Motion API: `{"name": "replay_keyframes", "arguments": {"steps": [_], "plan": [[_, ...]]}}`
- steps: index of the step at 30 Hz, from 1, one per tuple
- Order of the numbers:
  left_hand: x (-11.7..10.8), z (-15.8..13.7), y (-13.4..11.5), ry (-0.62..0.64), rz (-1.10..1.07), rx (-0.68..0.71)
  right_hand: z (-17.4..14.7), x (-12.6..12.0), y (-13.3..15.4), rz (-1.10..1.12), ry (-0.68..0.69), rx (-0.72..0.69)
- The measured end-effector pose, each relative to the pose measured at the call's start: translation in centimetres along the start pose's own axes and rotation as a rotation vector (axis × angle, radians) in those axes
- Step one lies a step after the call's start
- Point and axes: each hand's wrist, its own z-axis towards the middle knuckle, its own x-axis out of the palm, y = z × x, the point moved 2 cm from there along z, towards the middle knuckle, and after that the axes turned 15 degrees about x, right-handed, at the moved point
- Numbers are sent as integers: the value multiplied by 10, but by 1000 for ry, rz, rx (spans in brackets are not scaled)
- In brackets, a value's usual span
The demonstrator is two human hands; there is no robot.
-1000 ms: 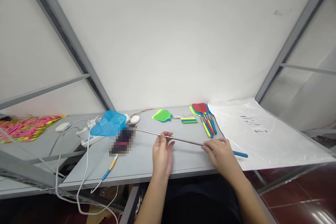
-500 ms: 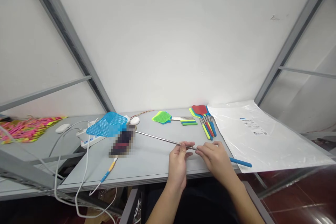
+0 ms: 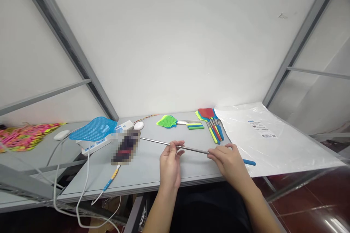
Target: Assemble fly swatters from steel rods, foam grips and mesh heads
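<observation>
A fly swatter with a blue mesh head (image 3: 94,129), a thin metal telescopic rod and a blue grip (image 3: 249,162) stretches across the table in both hands. My left hand (image 3: 171,165) is closed on the middle of the rod, fingertips pinching it. My right hand (image 3: 228,160) closes around the rod further right, near the grip, which sticks out beyond it. The swatter's head hangs over a white power strip (image 3: 90,149). Part of the rod passes behind a pixelated area.
Swatters with a green head (image 3: 167,121) lie at the back. More, one with a red head (image 3: 206,113), sit beside a white plastic bag (image 3: 276,149). A blurred-out item (image 3: 125,147) with a cable lies left; pink and yellow pieces (image 3: 27,136) are at far left.
My left hand has slid left along the rod, away from my right hand. The blue head has moved left, and more of the rod now shows between my hands.
</observation>
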Motion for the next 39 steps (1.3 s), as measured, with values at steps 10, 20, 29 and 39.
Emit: {"name": "replay_keyframes", "arguments": {"steps": [10, 20, 29, 39], "plan": [[-12, 16, -23, -101, -65, 46, -2, -8, -9, -15, -4, -2], [18, -19, 22, 195, -24, -153, 0, -3, -29, -76, -63, 30], [20, -9, 30, 83, -5, -93, 8, 16, -8, -49, -28, 87], [19, 29, 33, 84, -3, -45, 14, 15, -29, -115, -112, 151]]}}
